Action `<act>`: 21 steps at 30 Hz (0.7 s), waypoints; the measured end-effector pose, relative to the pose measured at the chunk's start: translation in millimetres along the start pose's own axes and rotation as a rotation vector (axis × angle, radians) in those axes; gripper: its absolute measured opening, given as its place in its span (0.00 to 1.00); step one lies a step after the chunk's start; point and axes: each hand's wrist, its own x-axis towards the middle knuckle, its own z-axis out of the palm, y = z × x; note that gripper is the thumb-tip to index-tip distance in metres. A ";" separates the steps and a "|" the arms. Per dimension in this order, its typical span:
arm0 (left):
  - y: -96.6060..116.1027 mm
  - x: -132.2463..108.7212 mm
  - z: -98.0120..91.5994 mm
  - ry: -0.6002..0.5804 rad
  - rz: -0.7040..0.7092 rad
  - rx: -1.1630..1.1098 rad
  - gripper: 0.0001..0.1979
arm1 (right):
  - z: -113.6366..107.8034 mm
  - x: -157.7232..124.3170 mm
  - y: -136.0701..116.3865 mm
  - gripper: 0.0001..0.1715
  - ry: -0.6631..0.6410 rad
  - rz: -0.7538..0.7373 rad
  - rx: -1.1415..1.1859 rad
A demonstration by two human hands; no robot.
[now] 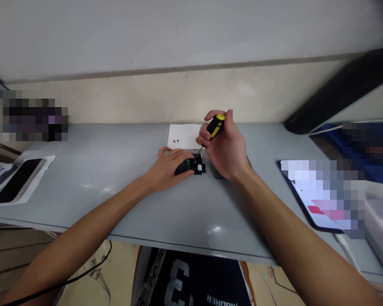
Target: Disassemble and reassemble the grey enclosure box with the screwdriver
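The left hand point(167, 169) is lying low over a small black device point(200, 167), which is on the grey table point(130, 165) directly under its fingers; the thumb is on the near side and the other fingers pass over the far side, so the hold is narrow, with the device between them. Probably it is pressed like this so that it does not slide or turn, and its end, with some green circuit board point(188, 164) visible, is left free beyond the fingertips. The right hand point(227, 146) holds a black and yellow screwdriver point(215, 126), its fingers curled around the handle and the thumb raised along the other side. The shaft goes down from these fingers to the device, just beside the left fingertips; whether the tip sits in a screw, I cannot tell. The handle leans toward the right palm, perhaps because this lets the wrist turn comfortably. Both forearms come from the near edge and meet before the body, the right wrist bent a little upward. Beyond the left fingers there is a white paper point(189, 135) with small dark pieces point(176, 140), maybe put there to be seen easily. Below the right palm lies a dark flat object point(220, 173), partly hidden.
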 end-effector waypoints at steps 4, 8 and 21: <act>-0.3 -0.2 0.2 0.005 0.002 0.008 0.16 | 0.4 -0.4 -1.4 0.34 -0.005 0.003 -0.008; -0.9 -0.2 0.5 0.006 0.012 0.003 0.17 | -0.7 0.5 -0.7 0.34 0.000 0.023 0.013; -0.7 -0.1 1.4 0.005 0.011 0.026 0.17 | 1.7 -1.3 2.4 0.34 -0.015 -0.006 0.079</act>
